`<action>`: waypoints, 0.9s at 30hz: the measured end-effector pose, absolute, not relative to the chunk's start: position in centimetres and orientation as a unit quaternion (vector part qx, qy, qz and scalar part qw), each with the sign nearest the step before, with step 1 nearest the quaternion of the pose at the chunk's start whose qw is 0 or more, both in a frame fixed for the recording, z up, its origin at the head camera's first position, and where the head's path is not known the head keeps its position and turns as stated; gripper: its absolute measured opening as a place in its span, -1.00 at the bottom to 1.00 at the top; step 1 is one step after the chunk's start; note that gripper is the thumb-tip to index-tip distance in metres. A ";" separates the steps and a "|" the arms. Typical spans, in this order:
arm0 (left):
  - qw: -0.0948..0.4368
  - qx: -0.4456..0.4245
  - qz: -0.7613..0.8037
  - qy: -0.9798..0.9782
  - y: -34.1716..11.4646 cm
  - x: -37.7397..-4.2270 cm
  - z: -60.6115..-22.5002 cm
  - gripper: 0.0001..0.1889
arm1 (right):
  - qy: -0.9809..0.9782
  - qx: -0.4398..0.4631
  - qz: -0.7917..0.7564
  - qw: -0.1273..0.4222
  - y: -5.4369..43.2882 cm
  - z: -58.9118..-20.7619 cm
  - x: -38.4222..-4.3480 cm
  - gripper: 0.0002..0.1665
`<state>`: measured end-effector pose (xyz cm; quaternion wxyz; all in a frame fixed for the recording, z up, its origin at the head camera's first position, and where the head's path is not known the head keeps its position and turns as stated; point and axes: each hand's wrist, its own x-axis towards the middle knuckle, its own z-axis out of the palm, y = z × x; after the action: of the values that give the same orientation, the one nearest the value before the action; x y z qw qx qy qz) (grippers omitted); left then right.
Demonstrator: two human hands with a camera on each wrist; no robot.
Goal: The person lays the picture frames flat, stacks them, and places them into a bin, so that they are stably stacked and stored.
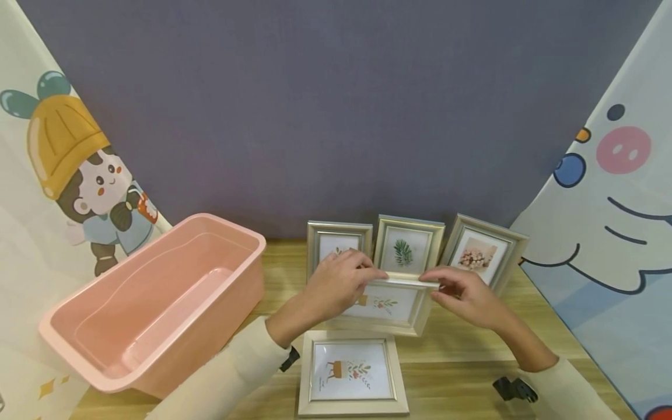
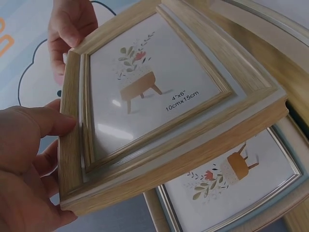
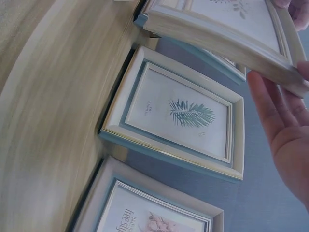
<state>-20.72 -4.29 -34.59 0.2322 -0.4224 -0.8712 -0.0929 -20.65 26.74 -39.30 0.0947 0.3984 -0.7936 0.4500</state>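
A wooden-edged picture frame [image 1: 396, 303] with a plant-pot print is tilted up between both hands. My left hand [image 1: 341, 280] pinches its upper edge toward the left, the thumb on the front border in the left wrist view. At the upper right corner my right hand [image 1: 467, 294] grips the same edge, with fingers behind it in the right wrist view. Just in front, a second picture frame [image 1: 353, 373] with a similar print lies flat on the table. Behind stand a frame with a palm-leaf print [image 1: 403, 251], one with pink blossoms [image 1: 478, 254], and a partly hidden frame [image 1: 336, 240].
A deep pink plastic bin [image 1: 247, 291] stands on the left of the wooden table [image 1: 457, 379]. A grey backdrop [image 1: 367, 116] rises behind the frames. Cartoon-printed cloths hang at the left [image 1: 21, 233] and right [image 1: 593, 315].
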 end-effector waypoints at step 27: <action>0.248 -0.414 -0.173 -0.859 -4.8 -21.3 -35.1 -0.68 | -0.776 0.402 0.461 0.155 26.4 -39.8 -20.5 -0.49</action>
<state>-21.33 -4.82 -35.13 0.2481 -0.4141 -0.8586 -0.1728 -20.46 26.39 -39.75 0.1546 0.4018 -0.7761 0.4609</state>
